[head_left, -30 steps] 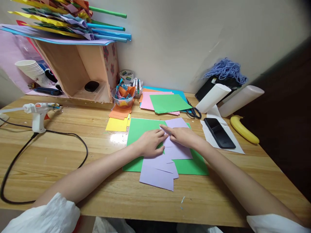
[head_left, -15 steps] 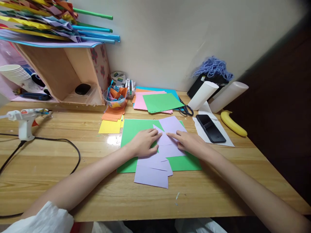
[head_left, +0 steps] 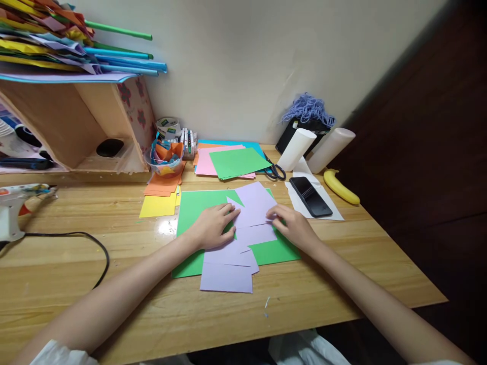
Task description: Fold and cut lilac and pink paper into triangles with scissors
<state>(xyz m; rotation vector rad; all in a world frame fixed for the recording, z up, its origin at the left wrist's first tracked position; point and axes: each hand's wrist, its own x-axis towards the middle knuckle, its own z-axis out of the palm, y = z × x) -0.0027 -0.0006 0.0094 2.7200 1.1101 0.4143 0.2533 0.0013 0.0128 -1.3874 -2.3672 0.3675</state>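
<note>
Lavender paper pieces (head_left: 254, 205) with straight cut edges overlap on a green sheet (head_left: 190, 205) in front of me. My left hand (head_left: 215, 226) lies on the left part of the lavender pieces, its fingers stretched out and apart. At their right edge is my right hand (head_left: 294, 229), with loosely bent fingers touching the edge and no firm grip visible. Below the left hand, more lavender pieces (head_left: 225, 279) reach past the green sheet's front edge onto the wooden table (head_left: 152, 324).
Behind lie stacked coloured sheets (head_left: 239, 163) and black-handled scissors (head_left: 276, 172). To the right are a phone (head_left: 311, 196), a banana (head_left: 340, 187) and white rolls (head_left: 298, 149). On the left are a glue gun (head_left: 13, 210) with its cord, orange and yellow papers (head_left: 158, 204), and a tub of scraps (head_left: 166, 159).
My right hand has drawn back from the middle of the lavender paper to its right edge, its index finger now bent. My left hand stays on the paper. The view has shifted right.
</note>
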